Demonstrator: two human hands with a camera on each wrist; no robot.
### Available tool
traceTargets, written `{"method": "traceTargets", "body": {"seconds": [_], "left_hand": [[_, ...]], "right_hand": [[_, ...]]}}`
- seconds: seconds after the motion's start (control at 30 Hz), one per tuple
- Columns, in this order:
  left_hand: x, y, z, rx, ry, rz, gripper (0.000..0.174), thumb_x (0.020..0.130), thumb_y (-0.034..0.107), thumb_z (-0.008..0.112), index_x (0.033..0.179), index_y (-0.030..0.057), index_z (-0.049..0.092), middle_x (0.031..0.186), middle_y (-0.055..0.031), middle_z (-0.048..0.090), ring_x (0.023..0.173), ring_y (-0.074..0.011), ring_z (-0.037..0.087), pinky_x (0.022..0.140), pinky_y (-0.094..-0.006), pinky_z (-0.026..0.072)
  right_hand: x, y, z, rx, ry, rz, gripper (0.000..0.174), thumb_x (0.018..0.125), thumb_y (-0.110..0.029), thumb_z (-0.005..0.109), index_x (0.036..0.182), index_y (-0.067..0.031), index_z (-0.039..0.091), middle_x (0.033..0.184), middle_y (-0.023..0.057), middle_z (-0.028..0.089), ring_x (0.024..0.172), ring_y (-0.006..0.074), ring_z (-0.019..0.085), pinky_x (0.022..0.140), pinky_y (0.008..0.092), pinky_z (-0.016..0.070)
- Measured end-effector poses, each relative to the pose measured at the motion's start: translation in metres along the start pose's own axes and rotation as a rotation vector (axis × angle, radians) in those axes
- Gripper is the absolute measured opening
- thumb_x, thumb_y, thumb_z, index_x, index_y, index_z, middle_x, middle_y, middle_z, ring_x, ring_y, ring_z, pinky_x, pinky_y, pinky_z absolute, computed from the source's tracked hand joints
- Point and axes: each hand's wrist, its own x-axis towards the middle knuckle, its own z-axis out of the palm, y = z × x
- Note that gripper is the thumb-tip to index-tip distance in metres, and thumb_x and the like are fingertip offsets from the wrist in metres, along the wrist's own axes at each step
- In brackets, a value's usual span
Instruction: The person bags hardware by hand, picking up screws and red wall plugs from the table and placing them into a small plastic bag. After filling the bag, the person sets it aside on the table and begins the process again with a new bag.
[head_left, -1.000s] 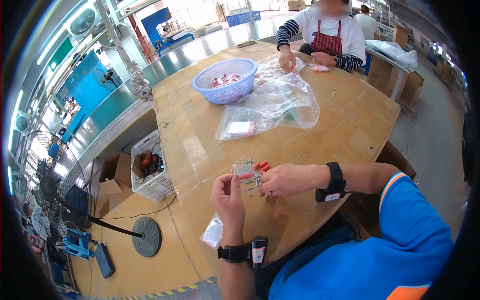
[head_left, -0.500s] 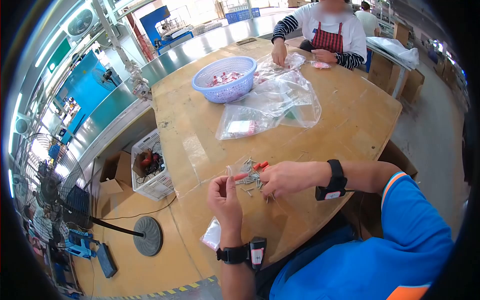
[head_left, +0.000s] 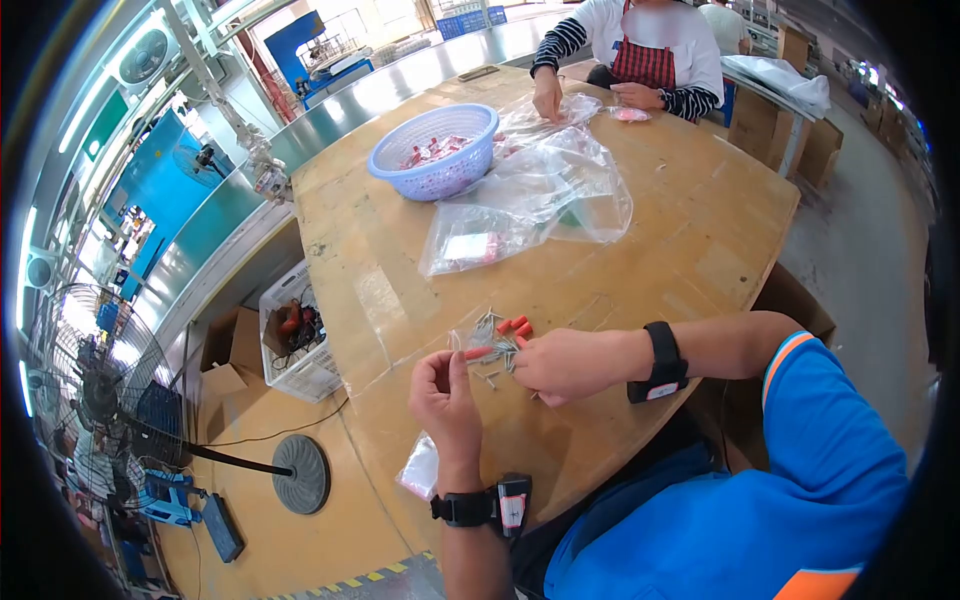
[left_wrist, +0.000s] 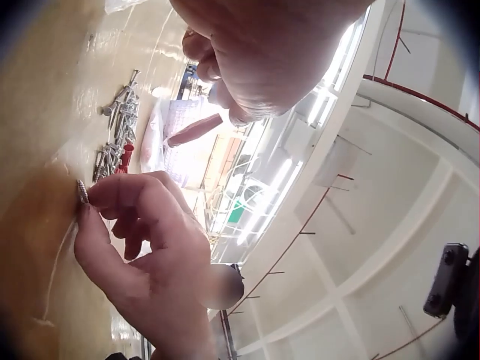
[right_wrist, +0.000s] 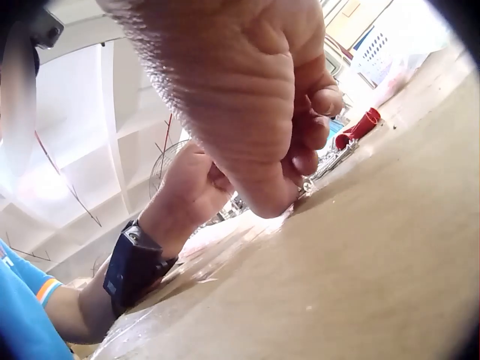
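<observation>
Screws [head_left: 490, 338] lie in a loose heap on the worktop [head_left: 640, 250], with a few spare plugs [head_left: 516, 325] at the heap's 1 o'clock edge. The heap sits between the two hands, so either can reach it without stretching.

The left hand [head_left: 445, 392], at 7 o'clock from the heap, is raised off the wood with its palm turned toward the person. Its grip is closed in a fingertip pinch on one red plug [head_left: 478, 352], which points out toward the heap, seemingly alongside a scrap of clear film.

The right hand [head_left: 568, 362], at 4 o'clock from the heap, stays low with its fingers curled. The left wrist view shows its thumb and forefinger nipping a single screw [left_wrist: 81, 192] at the worktop surface, a tight grip that suits so thin a piece lying flat.

Far off at 12 o'clock stand a basket [head_left: 432, 150] and clear bags [head_left: 545, 190], beside a second person [head_left: 650, 55].
</observation>
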Motion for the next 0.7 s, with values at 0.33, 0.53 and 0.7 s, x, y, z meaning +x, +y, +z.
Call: {"method": "traceTargets", "body": {"seconds": [0.33, 0.53, 0.7], "left_hand": [[0.002, 0.001, 0.001, 0.09, 0.054, 0.085, 0.011, 0.088, 0.008, 0.061, 0.082, 0.0, 0.057, 0.069, 0.0019, 0.051, 0.059, -0.0043, 0.044, 0.053, -0.0203, 0.0367], [0.002, 0.0, -0.002, 0.145, 0.036, 0.113, 0.011, 0.089, 0.01, 0.061, 0.086, 0.0, 0.057, 0.073, 0.0029, 0.052, 0.064, -0.0033, 0.045, 0.057, -0.0184, 0.0373], [0.002, 0.0, -0.001, 0.164, 0.033, 0.135, 0.01, 0.087, 0.008, 0.062, 0.084, -0.0006, 0.058, 0.073, -0.001, 0.052, 0.062, -0.0067, 0.047, 0.056, -0.0216, 0.0394]], "right_hand": [[0.015, 0.007, -0.012, 0.233, 0.196, 0.15, 0.014, 0.069, -0.014, 0.059, 0.069, -0.0008, 0.06, 0.073, 0.0142, 0.06, 0.071, 0.0318, 0.06, 0.063, 0.0402, 0.0495], [0.027, 0.005, -0.001, 0.028, 0.09, 0.151, 0.014, 0.066, -0.012, 0.058, 0.067, 0.0009, 0.064, 0.07, 0.0175, 0.062, 0.067, 0.0323, 0.063, 0.058, 0.0399, 0.051], [0.035, 0.0, -0.002, -0.124, 0.026, 0.082, 0.014, 0.066, -0.013, 0.06, 0.06, 0.0001, 0.061, 0.069, 0.0166, 0.06, 0.068, 0.0328, 0.06, 0.058, 0.042, 0.0489]]}}
